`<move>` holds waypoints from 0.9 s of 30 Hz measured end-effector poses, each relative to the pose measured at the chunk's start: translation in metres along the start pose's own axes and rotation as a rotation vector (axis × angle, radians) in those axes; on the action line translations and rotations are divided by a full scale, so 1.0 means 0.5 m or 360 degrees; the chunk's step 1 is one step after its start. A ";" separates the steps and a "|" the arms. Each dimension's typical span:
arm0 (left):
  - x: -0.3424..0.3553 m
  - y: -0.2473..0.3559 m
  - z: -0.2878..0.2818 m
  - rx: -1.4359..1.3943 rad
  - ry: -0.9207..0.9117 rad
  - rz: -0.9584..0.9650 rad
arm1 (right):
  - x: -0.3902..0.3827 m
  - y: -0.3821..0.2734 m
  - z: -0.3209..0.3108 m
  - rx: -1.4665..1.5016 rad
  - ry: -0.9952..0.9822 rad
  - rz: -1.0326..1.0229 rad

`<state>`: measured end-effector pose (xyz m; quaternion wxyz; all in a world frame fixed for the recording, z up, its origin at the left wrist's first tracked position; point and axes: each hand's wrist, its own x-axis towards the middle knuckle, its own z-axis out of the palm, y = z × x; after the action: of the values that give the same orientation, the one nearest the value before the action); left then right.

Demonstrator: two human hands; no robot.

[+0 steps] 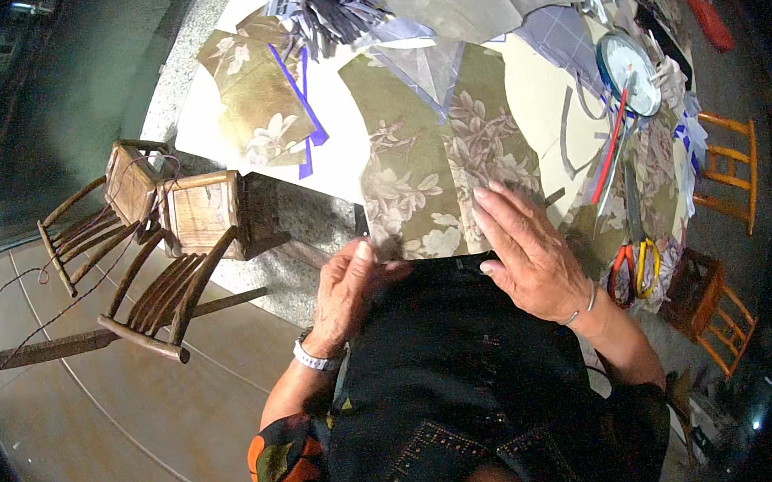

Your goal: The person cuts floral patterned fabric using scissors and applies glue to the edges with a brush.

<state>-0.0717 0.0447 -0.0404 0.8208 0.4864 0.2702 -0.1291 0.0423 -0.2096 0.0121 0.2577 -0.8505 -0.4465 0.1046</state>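
A garment piece [411, 161] of olive-brown floral fabric lies flat in front of me, with a grey-lilac V-shaped insert [426, 63] at its top and a seam down the middle. My right hand [529, 251] rests palm-down on its lower right part, fingers outstretched and slightly apart. At the lower left corner of the piece, my left hand [350, 281] is curled with the thumb upward. A small dark tip [360, 219] shows just above that thumb. What the left fingers hold, if anything, is hidden.
Left lies another floral piece [259, 101] with purple strips [301, 106]. Grey fabric strips [329, 7] are heaped at the back. Scissors [636, 260] with orange and yellow handles lie right, near a round dish [628, 73] and a red stick [612, 143]. Wooden chairs [204, 211] stand left.
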 end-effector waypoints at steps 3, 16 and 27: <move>0.009 0.006 -0.002 0.0059 -0.0133 0.0000 | 0.002 -0.008 0.005 -0.0104 -0.0034 0.0006; 0.012 0.013 0.019 -0.0259 -0.0118 -0.0152 | -0.003 -0.011 0.015 -0.0248 -0.0158 0.0024; 0.017 -0.019 -0.020 -0.0936 -0.0109 -0.0314 | -0.006 -0.002 -0.017 0.0075 0.0203 0.0021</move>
<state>-0.0723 0.0493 -0.0562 0.9184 0.1949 0.3141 -0.1408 0.0432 -0.2147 0.0194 0.3050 -0.8521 -0.4208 0.0626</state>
